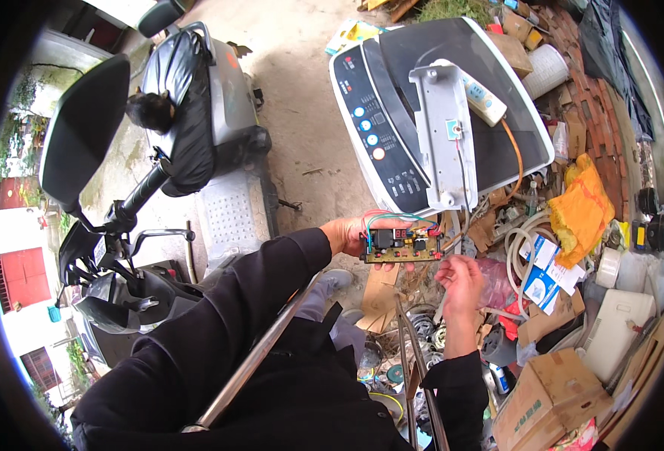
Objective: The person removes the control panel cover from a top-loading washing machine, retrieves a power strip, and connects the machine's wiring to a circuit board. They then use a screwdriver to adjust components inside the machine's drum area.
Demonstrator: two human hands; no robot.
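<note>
My left hand (347,234) is closed on a circuit board (401,244), thumb above it and fingertips showing under its lower edge. The board carries a small red digit display, black relays, a row of buttons and red, green and blue wires. Just right of the board is my right hand (463,282), apart from it, its fingers curled together; whatever they may hold is hidden. Beyond the board stands a top-loading washing machine (392,161) with a dark lid. A long grey plastic housing (445,150) lies on it, with a small part and wires inside.
A white power strip (482,101) with an orange cord rests on the lid. An electric scooter (159,293) stands at the left. Scrap, hoses, a yellow-orange sack (584,207) and a cardboard box (546,406) crowd the right. Shiny metal bars (257,361) cross in front of me.
</note>
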